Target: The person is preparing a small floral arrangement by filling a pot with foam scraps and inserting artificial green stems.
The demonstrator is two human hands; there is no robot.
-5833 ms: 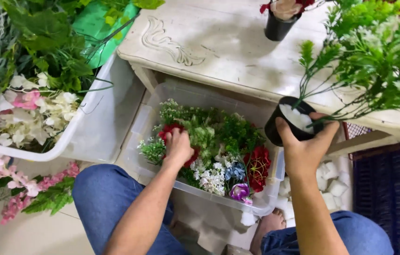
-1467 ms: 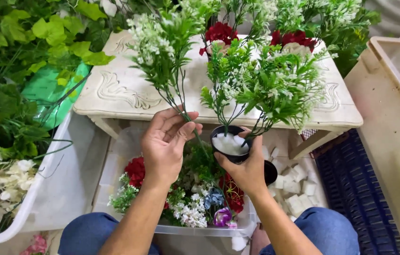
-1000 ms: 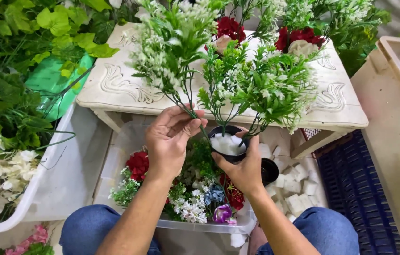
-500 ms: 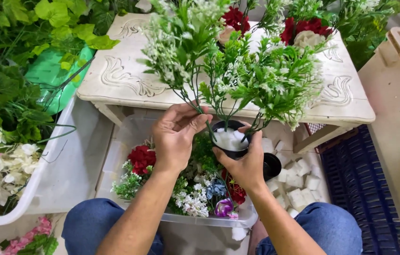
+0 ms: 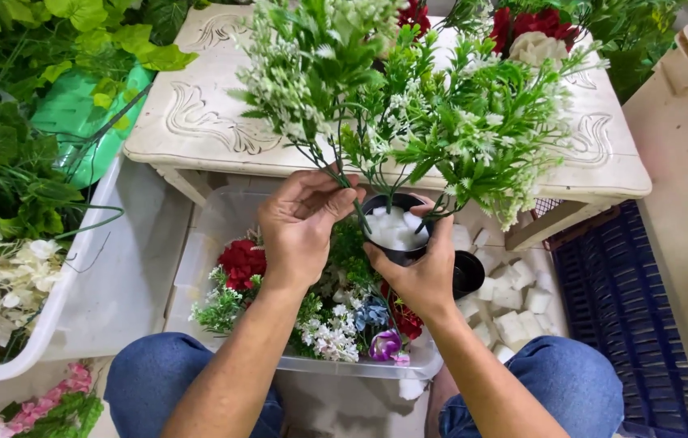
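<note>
Your R hand (image 5: pixel 417 272) grips black pot (image 5: pixel 397 229), 1 sprig (image 5: pixel 482 130) in; L hand (image 5: pixel 303 223) pinches 2nd sprig (image 5: pixel 311 73), stem at foam, not seated.

the small round pot (image 5: pixel 397 231) is black, packed with white foam chunks (image 5: pixel 393 227). the plastic sprigs (image 5: pixel 409 105) are green, flecked with tiny white blossoms. the carved wooden table (image 5: pixel 198 134) is cream with a raised scroll pattern. the clear plastic tub (image 5: pixel 214 219) holds red roses (image 5: pixel 240 261), white clusters, a blue bloom and a purple bud (image 5: pixel 384 345). the crate (image 5: pixel 604 292) is dark blue; the trousers (image 5: pixel 157 381) are blue denim.
</note>
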